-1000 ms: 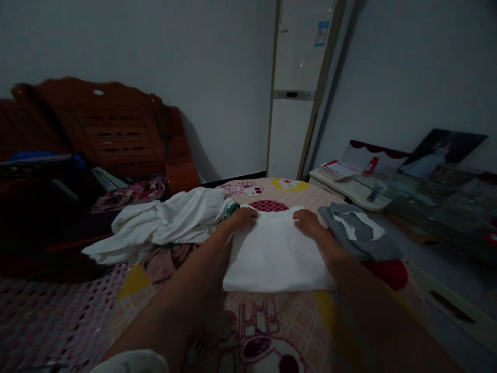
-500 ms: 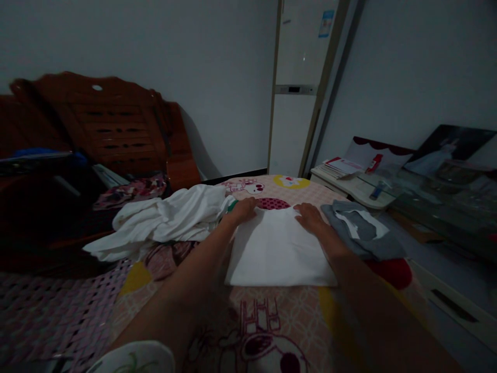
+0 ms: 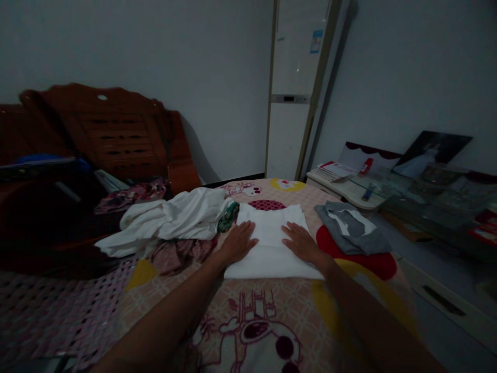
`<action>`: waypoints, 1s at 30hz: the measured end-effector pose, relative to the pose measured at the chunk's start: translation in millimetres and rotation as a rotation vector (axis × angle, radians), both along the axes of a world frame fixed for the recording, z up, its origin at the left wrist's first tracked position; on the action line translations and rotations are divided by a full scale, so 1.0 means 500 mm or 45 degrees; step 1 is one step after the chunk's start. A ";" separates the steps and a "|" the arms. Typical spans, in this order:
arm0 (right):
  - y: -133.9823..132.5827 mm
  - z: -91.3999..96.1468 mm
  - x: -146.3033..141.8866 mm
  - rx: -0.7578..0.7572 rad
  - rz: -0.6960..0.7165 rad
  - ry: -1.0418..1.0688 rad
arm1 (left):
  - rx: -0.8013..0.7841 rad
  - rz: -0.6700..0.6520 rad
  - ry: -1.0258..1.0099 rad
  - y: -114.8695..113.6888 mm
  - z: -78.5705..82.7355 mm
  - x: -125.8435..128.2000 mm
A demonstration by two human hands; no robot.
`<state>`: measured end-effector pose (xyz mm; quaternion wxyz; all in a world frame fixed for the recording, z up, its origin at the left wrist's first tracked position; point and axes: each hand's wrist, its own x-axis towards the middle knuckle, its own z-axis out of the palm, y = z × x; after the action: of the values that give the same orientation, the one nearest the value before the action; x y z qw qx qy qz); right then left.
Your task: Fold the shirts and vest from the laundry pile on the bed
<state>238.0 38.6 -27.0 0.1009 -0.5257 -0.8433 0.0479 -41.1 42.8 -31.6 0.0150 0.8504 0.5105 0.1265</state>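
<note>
A folded white garment (image 3: 272, 228) lies flat on the patterned pink bedspread (image 3: 264, 321). My left hand (image 3: 237, 241) rests flat on its left half, fingers stretched out. My right hand (image 3: 301, 242) lies flat on its right half, fingers spread as well. Neither hand grips the cloth. To the left of the garment is a loose heap of white clothes (image 3: 171, 220). To the right lies a folded grey garment (image 3: 351, 233).
A dark wooden chair (image 3: 112, 137) and dark clutter stand at the left. A tall white air-conditioner unit (image 3: 291, 103) stands in the far corner. A low white table (image 3: 345, 186) with papers and a glass-topped cabinet (image 3: 438, 202) line the right side.
Both hands slid from the garment's far edge back toward me and now lie flat on its middle. The view shifted a little.
</note>
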 end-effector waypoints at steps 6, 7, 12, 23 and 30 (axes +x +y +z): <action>-0.033 0.029 0.035 0.108 -0.055 0.179 | -0.094 0.325 -0.147 0.000 0.052 -0.042; -0.050 0.032 0.035 0.112 -0.022 0.212 | -0.128 0.374 -0.184 -0.003 0.061 -0.049; -0.140 0.017 0.007 0.030 0.222 0.166 | -0.276 0.423 -0.223 -0.017 0.086 -0.059; -0.120 0.027 -0.020 0.119 0.171 0.114 | -0.125 -0.288 -0.207 -0.082 0.038 0.056; -0.107 -0.055 0.004 0.238 0.240 0.225 | -0.124 -0.325 -0.137 -0.086 0.000 0.053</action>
<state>240.2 -14.8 -54.5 0.2183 -0.4262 -0.8776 0.0244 -14.8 0.0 -31.7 0.0998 0.8987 0.4020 0.1441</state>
